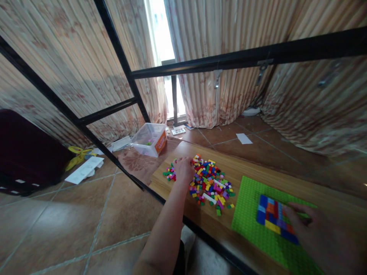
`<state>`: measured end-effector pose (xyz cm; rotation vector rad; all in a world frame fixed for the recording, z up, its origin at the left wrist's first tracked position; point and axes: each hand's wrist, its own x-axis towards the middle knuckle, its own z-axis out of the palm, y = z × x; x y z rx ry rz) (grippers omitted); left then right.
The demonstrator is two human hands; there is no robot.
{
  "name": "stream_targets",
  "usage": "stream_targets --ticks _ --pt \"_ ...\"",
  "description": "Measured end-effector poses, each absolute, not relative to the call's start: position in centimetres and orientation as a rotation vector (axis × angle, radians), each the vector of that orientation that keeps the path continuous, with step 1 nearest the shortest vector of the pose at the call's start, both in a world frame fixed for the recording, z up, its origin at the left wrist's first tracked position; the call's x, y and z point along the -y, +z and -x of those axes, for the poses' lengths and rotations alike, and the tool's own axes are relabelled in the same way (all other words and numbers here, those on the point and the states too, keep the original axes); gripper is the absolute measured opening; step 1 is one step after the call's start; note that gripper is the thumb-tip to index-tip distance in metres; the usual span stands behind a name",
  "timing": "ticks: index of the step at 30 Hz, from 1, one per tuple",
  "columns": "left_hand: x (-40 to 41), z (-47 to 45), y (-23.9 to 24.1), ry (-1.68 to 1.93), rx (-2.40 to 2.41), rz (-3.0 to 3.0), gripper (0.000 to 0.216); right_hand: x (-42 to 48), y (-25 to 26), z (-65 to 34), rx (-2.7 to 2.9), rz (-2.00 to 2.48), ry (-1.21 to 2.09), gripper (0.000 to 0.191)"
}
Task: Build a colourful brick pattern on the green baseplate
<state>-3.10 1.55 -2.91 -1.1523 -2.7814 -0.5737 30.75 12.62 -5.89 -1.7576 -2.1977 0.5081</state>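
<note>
My left hand (185, 169) reaches over a pile of loose, many-coloured toy bricks (210, 181) on the left part of the wooden board. Its fingers bend down among the bricks, and their tips are hidden. At the right, my right hand (312, 229) is somewhat blurred. Its thumb and forefinger come together at the edge of a brick build (272, 215) of blue, red, orange and yellow pieces. Anything pinched between those fingers is too small to make out. The build sits on a green studded baseplate (246, 206), partly covered by my right hand.
Black metal bars (200, 67) cross above and beside the wooden board (258, 172). A clear plastic box (147, 139) with an orange label stands beyond the board's left end. Papers (84, 170) lie on the tiled floor beside a dark suitcase (31, 152). Curtains hang behind.
</note>
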Motion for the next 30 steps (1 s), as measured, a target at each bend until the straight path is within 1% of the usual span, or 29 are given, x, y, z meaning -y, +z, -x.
stream_targets --ticks 5,8,11,13,16,20,23,25,30 --pt "-1.7 2.5 -2.8 -0.530 2.748 1.192 0.018 -11.8 -5.1 -30.3 2.164 1.713 0.436 0.043" --pt "-1.7 2.6 -2.2 -0.525 2.744 1.188 0.017 -11.5 -4.7 -30.0 2.156 1.652 0.475 0.044" --pt "-1.7 2.6 -1.3 -0.638 2.713 1.190 0.014 -11.5 -4.6 -29.8 2.126 1.584 0.449 0.041" --pt "-1.7 1.9 -0.7 -0.844 2.673 1.295 0.013 -11.4 -4.6 -29.7 2.111 1.550 0.441 0.040" --pt "-1.6 -0.9 -0.3 -1.293 2.557 1.562 0.013 -11.3 -4.4 -29.6 2.052 1.522 0.470 0.037" --pt "-1.9 -6.7 -1.3 -1.789 2.504 1.969 0.014 -11.0 -3.7 -29.4 1.957 1.439 0.528 0.035" --pt "-2.5 -10.3 -2.4 -2.108 2.554 2.067 0.014 -10.8 -3.2 -29.4 1.908 1.366 0.514 0.033" --pt "-2.9 -11.8 -3.0 -2.150 2.596 2.097 0.015 -10.8 -3.0 -29.5 1.899 1.355 0.500 0.032" --pt "-3.2 -13.1 -3.6 -1.966 2.638 2.188 0.017 -10.9 -2.9 -30.1 1.902 1.358 0.477 0.031"
